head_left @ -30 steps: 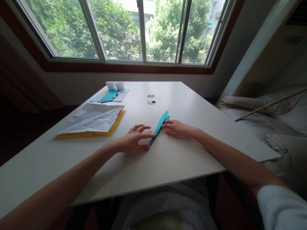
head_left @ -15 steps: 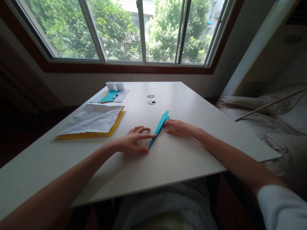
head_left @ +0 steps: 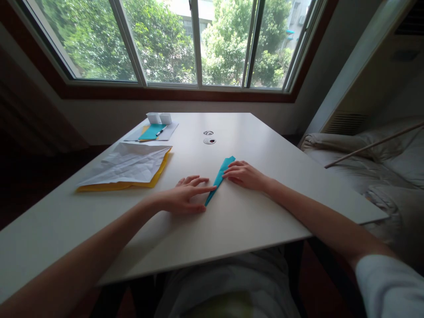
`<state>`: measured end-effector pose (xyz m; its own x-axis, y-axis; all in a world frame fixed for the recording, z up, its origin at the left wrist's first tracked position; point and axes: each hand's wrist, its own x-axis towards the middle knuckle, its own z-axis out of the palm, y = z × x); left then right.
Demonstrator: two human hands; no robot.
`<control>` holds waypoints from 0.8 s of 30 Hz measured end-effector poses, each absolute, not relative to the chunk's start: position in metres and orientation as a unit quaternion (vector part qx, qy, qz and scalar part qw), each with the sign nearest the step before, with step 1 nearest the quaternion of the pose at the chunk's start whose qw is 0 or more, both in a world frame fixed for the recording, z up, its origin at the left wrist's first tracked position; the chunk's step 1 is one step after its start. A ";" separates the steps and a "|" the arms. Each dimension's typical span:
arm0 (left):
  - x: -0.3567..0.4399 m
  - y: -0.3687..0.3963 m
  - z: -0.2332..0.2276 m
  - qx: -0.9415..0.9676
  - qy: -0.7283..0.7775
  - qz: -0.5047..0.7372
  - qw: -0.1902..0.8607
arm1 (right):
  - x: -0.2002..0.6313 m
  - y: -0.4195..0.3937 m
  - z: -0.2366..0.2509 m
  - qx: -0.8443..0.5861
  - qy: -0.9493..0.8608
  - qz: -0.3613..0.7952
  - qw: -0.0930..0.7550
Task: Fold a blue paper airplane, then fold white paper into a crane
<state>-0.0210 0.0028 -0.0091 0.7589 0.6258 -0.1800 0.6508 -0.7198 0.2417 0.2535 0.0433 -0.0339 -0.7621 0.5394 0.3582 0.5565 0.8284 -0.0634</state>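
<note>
While the left hand [head_left: 182, 197], fingers spread, touches the near end of the folded turquoise paper [head_left: 222, 170] on the white table [head_left: 238, 221], the right hand [head_left: 245, 176], its pinch unclear, seems to flatten a fold, calling for even pressure.

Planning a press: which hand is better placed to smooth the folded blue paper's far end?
Right hand, likely: it touches the folded paper near that end, while the left hand is nearer the narrow tip.
</note>
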 end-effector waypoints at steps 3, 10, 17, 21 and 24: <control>-0.019 0.000 -0.008 0.925 0.343 -0.063 0.150 | 0.252 0.042 -0.033 -0.287 -0.941 -0.011 0.181; -0.014 -0.005 -0.007 0.941 0.301 -0.079 0.134 | 0.248 0.041 -0.031 -0.294 -0.939 0.018 0.177; -0.008 -0.013 -0.009 0.946 0.304 -0.084 0.072 | 0.238 0.025 -0.029 -0.292 -0.949 0.048 0.112; -0.003 -0.019 -0.009 0.948 0.307 -0.074 0.047 | 0.234 0.020 -0.029 -0.301 -0.945 0.122 0.046; -0.002 -0.020 -0.008 0.949 0.306 -0.071 0.040 | 0.234 0.020 -0.027 -0.314 -0.937 0.147 0.031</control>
<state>-0.0022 -0.0203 -0.0085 0.8033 0.5740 -0.1592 0.5854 -0.8101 0.0330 0.2335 0.0205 -0.0274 -0.8005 0.5984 -0.0343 0.5803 0.7594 -0.2944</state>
